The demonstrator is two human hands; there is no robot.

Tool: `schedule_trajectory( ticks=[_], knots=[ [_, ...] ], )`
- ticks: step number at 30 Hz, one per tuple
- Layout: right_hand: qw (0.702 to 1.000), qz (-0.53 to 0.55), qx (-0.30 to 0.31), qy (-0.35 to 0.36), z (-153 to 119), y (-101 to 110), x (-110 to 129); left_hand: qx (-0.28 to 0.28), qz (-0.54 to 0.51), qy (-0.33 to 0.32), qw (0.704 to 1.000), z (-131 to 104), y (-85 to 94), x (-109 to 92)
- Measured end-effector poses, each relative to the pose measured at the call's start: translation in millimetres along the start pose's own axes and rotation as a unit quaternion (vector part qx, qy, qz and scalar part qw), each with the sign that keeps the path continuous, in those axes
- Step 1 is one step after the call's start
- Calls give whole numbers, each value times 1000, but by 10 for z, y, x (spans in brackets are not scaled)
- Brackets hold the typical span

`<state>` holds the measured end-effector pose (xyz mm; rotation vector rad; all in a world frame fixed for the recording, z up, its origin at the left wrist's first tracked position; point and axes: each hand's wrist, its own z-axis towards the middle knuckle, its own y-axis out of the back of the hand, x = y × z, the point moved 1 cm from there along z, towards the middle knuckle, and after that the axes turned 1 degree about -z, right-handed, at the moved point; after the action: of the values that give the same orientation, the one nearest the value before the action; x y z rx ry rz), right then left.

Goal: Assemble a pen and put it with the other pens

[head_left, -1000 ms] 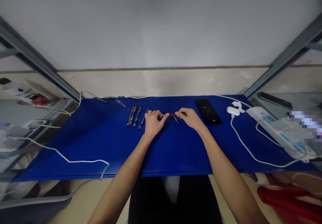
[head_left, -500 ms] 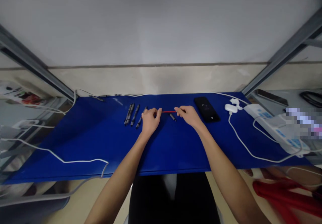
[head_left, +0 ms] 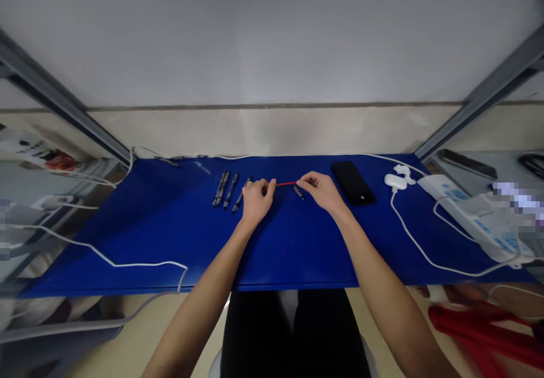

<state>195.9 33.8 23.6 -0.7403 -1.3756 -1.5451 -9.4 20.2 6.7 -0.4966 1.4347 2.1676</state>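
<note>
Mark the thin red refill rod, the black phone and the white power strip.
thin red refill rod (head_left: 286, 183), head view, mid-length between the hands
black phone (head_left: 353, 182), head view, screen centre
white power strip (head_left: 471, 214), head view, top face

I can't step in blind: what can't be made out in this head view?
- Red refill: both ends hidden inside the left hand and right hand.
- Small dark part: too small to identify.
- Pens: markings too small.
- Right edge: pixelated.
</note>
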Motion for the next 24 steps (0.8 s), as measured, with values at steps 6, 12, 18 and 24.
schedule_trajectory(
  ticks=[6, 12, 18, 24],
  knots=[
    [1000, -22, -6, 1, 14, 13, -7, 9, -14, 11, 1000, -2, 7, 6],
    [999, -31, 9, -6, -5, 18, 8, 9, -22, 11, 1000, 2, 12, 21],
    [1000, -16, 5, 4, -9, 29, 15, 1, -22, 10, 1000, -2, 24, 11],
    [1000, -12, 13, 1, -6, 42, -11, 4, -26, 13, 1000, -14, 22, 1]
  ],
)
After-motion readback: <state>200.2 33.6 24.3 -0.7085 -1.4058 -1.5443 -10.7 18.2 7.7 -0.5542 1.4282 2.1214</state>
